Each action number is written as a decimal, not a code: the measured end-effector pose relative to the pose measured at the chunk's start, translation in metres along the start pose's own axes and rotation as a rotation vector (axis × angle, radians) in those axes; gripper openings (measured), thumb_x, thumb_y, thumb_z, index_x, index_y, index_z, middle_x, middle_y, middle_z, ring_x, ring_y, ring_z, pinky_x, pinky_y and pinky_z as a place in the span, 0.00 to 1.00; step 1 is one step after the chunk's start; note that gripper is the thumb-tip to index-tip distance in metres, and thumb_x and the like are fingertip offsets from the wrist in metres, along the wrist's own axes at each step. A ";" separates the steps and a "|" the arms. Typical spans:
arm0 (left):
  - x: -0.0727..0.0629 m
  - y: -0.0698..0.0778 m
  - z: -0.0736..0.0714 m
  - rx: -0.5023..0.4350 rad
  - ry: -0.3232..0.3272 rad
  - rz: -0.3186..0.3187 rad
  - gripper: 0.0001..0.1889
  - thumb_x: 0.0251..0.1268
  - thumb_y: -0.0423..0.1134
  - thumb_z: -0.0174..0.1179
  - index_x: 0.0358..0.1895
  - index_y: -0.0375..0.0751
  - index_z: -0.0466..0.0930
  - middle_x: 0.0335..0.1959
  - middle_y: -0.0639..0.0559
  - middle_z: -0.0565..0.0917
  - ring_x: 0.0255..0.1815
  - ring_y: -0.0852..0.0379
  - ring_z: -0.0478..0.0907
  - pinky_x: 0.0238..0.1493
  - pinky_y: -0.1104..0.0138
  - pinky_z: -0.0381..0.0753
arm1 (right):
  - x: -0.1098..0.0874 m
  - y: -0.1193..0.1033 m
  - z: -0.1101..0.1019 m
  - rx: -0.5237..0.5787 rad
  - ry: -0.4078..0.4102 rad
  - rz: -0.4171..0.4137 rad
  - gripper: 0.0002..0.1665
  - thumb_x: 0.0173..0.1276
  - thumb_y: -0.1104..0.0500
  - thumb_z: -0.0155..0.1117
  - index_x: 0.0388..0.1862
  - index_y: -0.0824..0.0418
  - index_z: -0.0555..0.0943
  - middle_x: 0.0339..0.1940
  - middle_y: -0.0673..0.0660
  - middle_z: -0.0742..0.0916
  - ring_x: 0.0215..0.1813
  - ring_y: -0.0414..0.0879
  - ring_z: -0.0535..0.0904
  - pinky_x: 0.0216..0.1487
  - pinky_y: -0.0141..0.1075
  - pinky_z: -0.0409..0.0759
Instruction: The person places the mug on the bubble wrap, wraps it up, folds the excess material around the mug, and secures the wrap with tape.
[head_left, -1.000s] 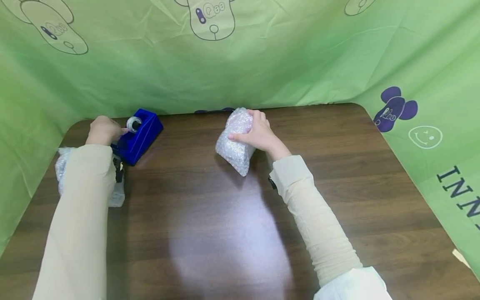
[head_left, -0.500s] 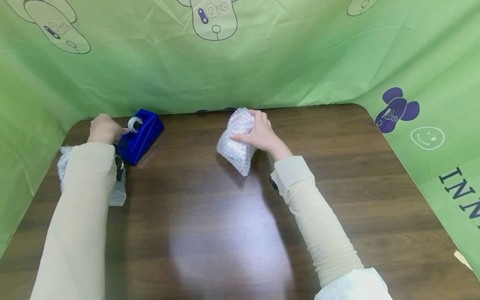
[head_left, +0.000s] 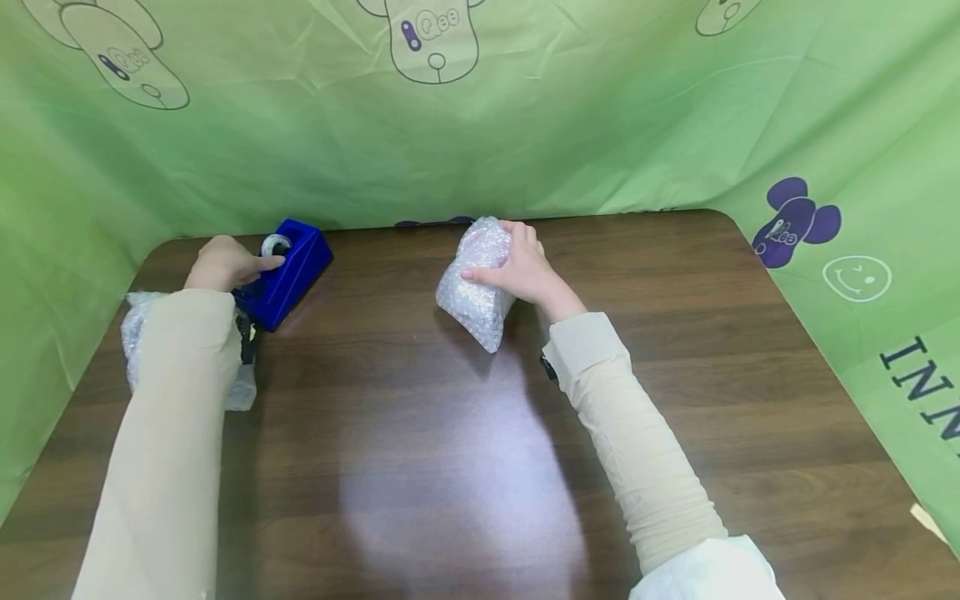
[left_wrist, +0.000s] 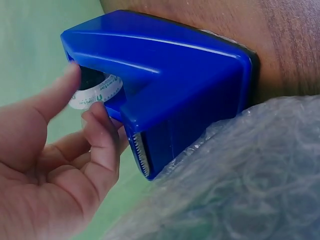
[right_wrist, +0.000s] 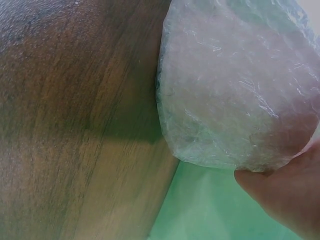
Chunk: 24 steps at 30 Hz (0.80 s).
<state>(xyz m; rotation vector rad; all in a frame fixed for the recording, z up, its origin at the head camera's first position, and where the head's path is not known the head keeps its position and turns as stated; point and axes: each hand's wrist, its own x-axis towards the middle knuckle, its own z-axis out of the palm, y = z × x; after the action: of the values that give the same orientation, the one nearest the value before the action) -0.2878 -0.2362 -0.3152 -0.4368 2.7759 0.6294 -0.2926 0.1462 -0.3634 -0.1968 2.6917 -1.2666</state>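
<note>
At the back left of the table stands a blue tape dispenser [head_left: 296, 271] holding a roll of clear tape [left_wrist: 97, 96] with a white printed core. My left hand [head_left: 225, 262] is at that roll. Its thumb lies against the roll's side and its curled index finger meets the rim, pinching it, in the left wrist view. The dispenser's serrated cutter [left_wrist: 141, 155] faces the hand. In the head view my right hand [head_left: 525, 262] grips a bubble-wrapped bundle [head_left: 474, 292] from the right, thumb on its near face. The wrapped contents are hidden.
More bubble wrap [head_left: 242, 387] lies under my left forearm, partly hidden, and close beside the dispenser in the left wrist view [left_wrist: 250, 175]. A green printed cloth [head_left: 600, 117] hangs behind and beside the brown wooden table [head_left: 360, 333].
My left hand has moved slightly right, and its thumb now reaches across the tape roll. The right hand keeps its hold on the bundle. The head view has shifted a little.
</note>
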 end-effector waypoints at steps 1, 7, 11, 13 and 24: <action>-0.001 0.001 0.001 0.020 -0.004 0.004 0.28 0.62 0.56 0.59 0.28 0.27 0.75 0.21 0.42 0.77 0.28 0.48 0.74 0.34 0.59 0.77 | 0.000 0.000 0.000 0.000 0.000 -0.001 0.61 0.50 0.40 0.74 0.73 0.60 0.51 0.71 0.62 0.60 0.70 0.57 0.57 0.70 0.49 0.64; -0.002 0.004 0.004 0.076 -0.011 0.008 0.44 0.61 0.53 0.60 0.63 0.12 0.57 0.59 0.17 0.66 0.59 0.27 0.67 0.61 0.42 0.70 | -0.001 -0.001 -0.001 0.005 0.000 0.001 0.61 0.50 0.41 0.74 0.73 0.60 0.51 0.71 0.62 0.60 0.70 0.57 0.56 0.70 0.49 0.64; -0.001 0.003 0.007 0.065 0.044 0.025 0.42 0.60 0.50 0.62 0.62 0.14 0.59 0.59 0.17 0.66 0.61 0.26 0.65 0.63 0.42 0.68 | -0.002 -0.002 -0.001 0.003 -0.003 0.001 0.62 0.50 0.41 0.75 0.73 0.60 0.50 0.71 0.62 0.59 0.70 0.57 0.56 0.71 0.49 0.63; 0.000 0.002 0.009 0.067 0.073 0.036 0.40 0.60 0.50 0.62 0.59 0.14 0.63 0.57 0.17 0.68 0.59 0.26 0.66 0.61 0.42 0.70 | -0.002 -0.002 -0.002 0.002 -0.001 0.001 0.62 0.50 0.41 0.75 0.74 0.60 0.50 0.71 0.62 0.59 0.70 0.57 0.56 0.71 0.49 0.63; -0.001 0.006 0.016 0.071 0.162 0.025 0.38 0.58 0.52 0.63 0.52 0.13 0.69 0.52 0.17 0.72 0.55 0.25 0.69 0.57 0.43 0.73 | -0.001 -0.002 0.000 0.000 -0.001 0.006 0.62 0.50 0.40 0.74 0.74 0.60 0.50 0.72 0.62 0.59 0.70 0.57 0.56 0.72 0.49 0.62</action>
<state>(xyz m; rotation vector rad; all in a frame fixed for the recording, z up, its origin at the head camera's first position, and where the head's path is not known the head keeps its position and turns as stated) -0.2861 -0.2240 -0.3266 -0.4577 2.9502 0.5205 -0.2914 0.1456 -0.3617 -0.1884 2.6896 -1.2646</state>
